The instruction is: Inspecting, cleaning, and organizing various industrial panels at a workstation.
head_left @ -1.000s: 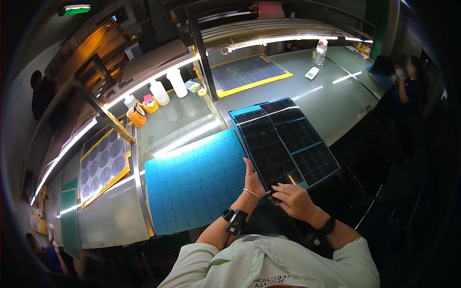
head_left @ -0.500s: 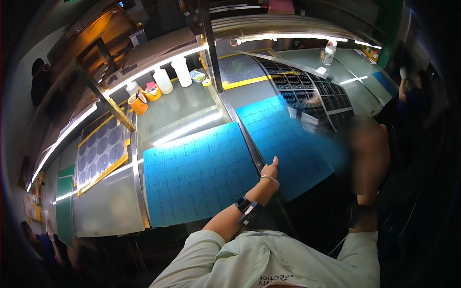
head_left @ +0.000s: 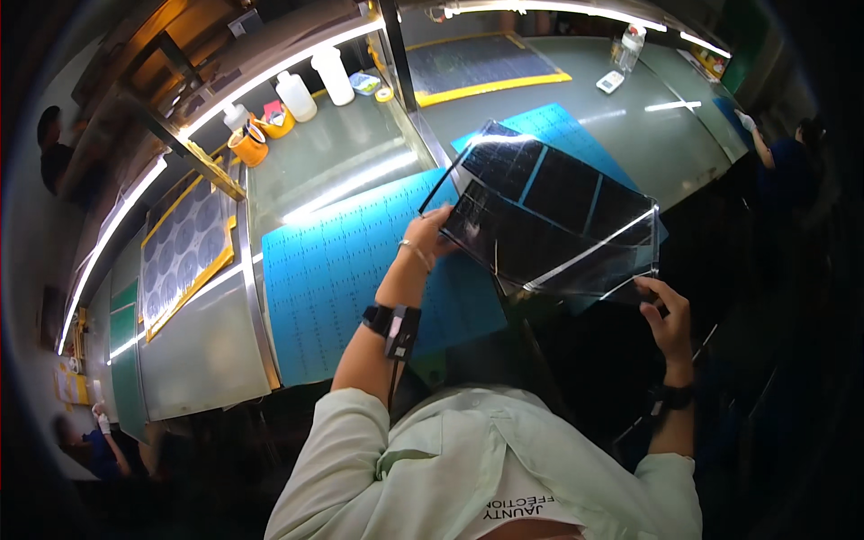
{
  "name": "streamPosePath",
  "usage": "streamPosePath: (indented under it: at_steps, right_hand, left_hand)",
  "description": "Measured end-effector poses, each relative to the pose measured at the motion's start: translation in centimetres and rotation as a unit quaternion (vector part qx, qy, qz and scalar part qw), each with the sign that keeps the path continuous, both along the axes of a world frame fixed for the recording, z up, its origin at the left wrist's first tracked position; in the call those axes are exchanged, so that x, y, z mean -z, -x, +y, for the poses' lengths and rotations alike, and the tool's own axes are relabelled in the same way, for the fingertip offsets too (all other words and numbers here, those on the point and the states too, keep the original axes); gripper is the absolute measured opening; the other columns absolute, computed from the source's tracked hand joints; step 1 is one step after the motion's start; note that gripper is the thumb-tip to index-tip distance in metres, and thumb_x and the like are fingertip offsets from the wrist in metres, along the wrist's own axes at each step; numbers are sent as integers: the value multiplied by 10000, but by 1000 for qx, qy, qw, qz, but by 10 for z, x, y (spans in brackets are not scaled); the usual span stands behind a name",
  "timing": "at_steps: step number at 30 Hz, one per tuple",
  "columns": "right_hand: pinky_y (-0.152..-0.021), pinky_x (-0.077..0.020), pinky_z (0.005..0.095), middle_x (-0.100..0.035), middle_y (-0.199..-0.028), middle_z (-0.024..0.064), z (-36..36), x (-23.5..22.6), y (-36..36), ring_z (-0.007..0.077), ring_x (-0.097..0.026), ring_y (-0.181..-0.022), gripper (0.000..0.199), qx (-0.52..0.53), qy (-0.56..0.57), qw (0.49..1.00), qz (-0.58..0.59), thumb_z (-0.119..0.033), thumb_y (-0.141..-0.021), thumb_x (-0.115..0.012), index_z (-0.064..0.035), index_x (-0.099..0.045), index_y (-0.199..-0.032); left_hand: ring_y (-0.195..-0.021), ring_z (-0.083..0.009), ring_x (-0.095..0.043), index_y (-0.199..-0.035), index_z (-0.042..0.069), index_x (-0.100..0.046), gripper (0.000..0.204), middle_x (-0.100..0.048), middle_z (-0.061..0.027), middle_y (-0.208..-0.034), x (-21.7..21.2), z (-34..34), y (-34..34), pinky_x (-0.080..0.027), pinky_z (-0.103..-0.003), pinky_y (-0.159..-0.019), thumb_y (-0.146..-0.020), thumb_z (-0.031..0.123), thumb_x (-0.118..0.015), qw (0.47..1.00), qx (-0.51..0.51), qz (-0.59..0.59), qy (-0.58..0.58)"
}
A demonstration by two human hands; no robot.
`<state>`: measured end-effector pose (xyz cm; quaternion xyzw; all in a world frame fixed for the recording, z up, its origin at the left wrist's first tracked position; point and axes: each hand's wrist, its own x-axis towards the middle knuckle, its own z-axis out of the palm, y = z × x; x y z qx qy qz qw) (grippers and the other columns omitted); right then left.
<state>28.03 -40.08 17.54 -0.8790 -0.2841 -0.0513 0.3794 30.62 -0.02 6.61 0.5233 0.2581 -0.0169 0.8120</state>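
A large, glossy transparent film (head_left: 558,202) printed with dark rectangular panels is held up, tilted and bowed, between my two hands. My left hand (head_left: 430,230) has its fingers closed on the film's left edge, partly hidden behind it. At the near right corner, my right hand (head_left: 667,319) pinches the edge between thumb and fingers. Under the film lies a blue sheet (head_left: 551,123), mostly covered from view. Another blue sheet (head_left: 351,279), with rows of small dark marks, lies flat to the left, below my left hand.
Yellow-bordered film sheets lie at the back (head_left: 477,67) and the left (head_left: 187,252). White bottles (head_left: 333,76) and orange containers (head_left: 248,147) stand at the back left. A clear bottle (head_left: 632,47) and small white device (head_left: 610,82) are back right. A post (head_left: 398,58) rises mid-table. Co-workers are at both sides.
The dark film has come from the far right toward me, over the right blue sheet. My left hand has moved up and left from the blue sheets and taken hold of the film's edge.
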Motion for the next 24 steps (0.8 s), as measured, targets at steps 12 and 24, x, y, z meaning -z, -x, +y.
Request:
streamPosePath:
  at_steps: [12,24]
  right_hand:
    - [-549,-500,229,-623,-770,103,134,104,49,127,-602,-616,104,75,-343,828,438,-15,-822,-588,36,-553,-905]
    - [-598,-423,285,-509,-736,70,161,136,60,172,-514,-632,141,71,-96,975,190,-54,-741,-666,-17,-530,-749]
  left_hand:
    - [-440,-72,-453,-945,16,-634,184,-580,-21,-703,-22,92,220,-365,-196,-401,-876,183,-603,894,-313,-43,-317]
    - [-464,-93,-551,-1015,24,-553,173,-562,-27,-694,31,79,324,-452,-196,-415,-894,148,-565,873,-429,36,-228]
